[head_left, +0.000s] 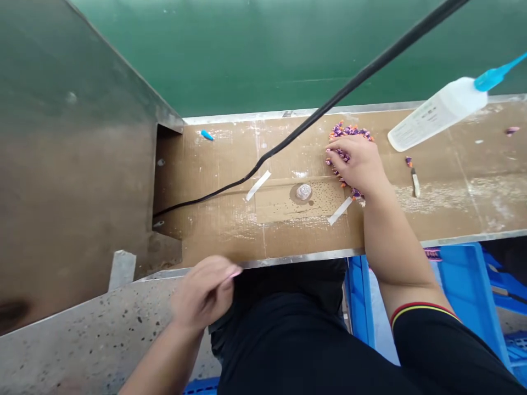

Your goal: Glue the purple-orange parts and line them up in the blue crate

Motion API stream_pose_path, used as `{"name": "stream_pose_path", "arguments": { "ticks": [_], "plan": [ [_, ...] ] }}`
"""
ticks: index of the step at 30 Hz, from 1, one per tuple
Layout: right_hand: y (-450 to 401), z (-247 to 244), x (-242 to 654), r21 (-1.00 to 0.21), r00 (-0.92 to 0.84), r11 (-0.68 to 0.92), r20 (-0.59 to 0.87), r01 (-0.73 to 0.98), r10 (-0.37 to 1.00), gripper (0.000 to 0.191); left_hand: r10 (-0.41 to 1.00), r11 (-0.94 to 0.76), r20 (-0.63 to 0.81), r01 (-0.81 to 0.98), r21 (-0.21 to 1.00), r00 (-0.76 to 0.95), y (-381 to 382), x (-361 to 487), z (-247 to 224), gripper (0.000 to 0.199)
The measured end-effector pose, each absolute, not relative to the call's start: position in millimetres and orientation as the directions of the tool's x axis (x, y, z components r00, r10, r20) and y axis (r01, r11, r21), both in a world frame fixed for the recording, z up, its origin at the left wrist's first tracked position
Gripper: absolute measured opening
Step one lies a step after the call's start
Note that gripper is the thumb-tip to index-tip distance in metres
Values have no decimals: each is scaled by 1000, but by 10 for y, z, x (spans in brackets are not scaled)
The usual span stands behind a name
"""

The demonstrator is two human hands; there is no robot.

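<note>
In the head view my right hand [360, 164] reaches over a pile of small purple-and-orange pieces [343, 131] on the cardboard-covered bench. Its thumb and fingers are drawn together at the pile's left side; whatever lies between the tips is too small to make out. My left hand [203, 293], slightly blurred, hovers at the bench's front edge with thumb and forefinger pinched. A small pink piece [234, 272] shows at those fingertips. Between the two hands, a little clear round blob [303, 191] sits on a cardboard patch dotted with droplets.
A black cable [272, 156] crosses the view above the bench. On the right stand a white bottle with a blue nozzle [442, 112] and a small brush-like tool [415, 184]. A blue cap [207, 135] lies at left beside a metal housing [82, 164]. Blue crates [465, 285] are below.
</note>
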State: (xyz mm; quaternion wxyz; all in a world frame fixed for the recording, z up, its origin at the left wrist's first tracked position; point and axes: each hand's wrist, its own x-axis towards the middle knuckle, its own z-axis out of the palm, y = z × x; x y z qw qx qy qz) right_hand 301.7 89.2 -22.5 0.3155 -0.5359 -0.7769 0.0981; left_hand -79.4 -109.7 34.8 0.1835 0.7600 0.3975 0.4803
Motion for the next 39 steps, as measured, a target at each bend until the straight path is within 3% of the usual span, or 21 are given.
{"name": "stream_pose_path", "arguments": {
  "ticks": [3, 6, 8, 10, 15, 25, 30, 39],
  "plan": [
    [769, -46, 2937, -575, -229, 388, 332, 720, 915, 18, 809, -575, 506, 225, 787, 298, -711, -309, 267, 15],
    [660, 69, 2858, -623, -311, 448, 322, 642, 894, 16, 942, -205, 197, 2, 979, 270, -293, 57, 239, 21],
    [587, 115, 2807, -610, -364, 495, 337, 618, 869, 18, 960, -15, 52, -132, 991, 275, -88, 177, 171, 34],
    [515, 148, 2762, -573, -399, 528, 347, 627, 849, 19, 969, 45, -2, -167, 985, 247, 25, 207, 59, 39],
    [365, 222, 2670, -467, -490, 602, 350, 648, 799, 18, 979, 102, -80, -109, 989, 188, 39, 97, -156, 37],
    [282, 219, 2579, -345, -592, 679, 333, 648, 734, 14, 969, 233, -197, -276, 932, 151, 46, 138, -159, 26],
    [292, 125, 2533, -302, -602, 694, 350, 653, 718, 17, 980, 180, -138, -339, 924, 143, 27, 161, -191, 14],
    [276, 94, 2511, -285, -613, 729, 401, 622, 680, 14, 965, 241, -185, -357, 902, 184, 11, 161, -199, 16]
  ]
}}
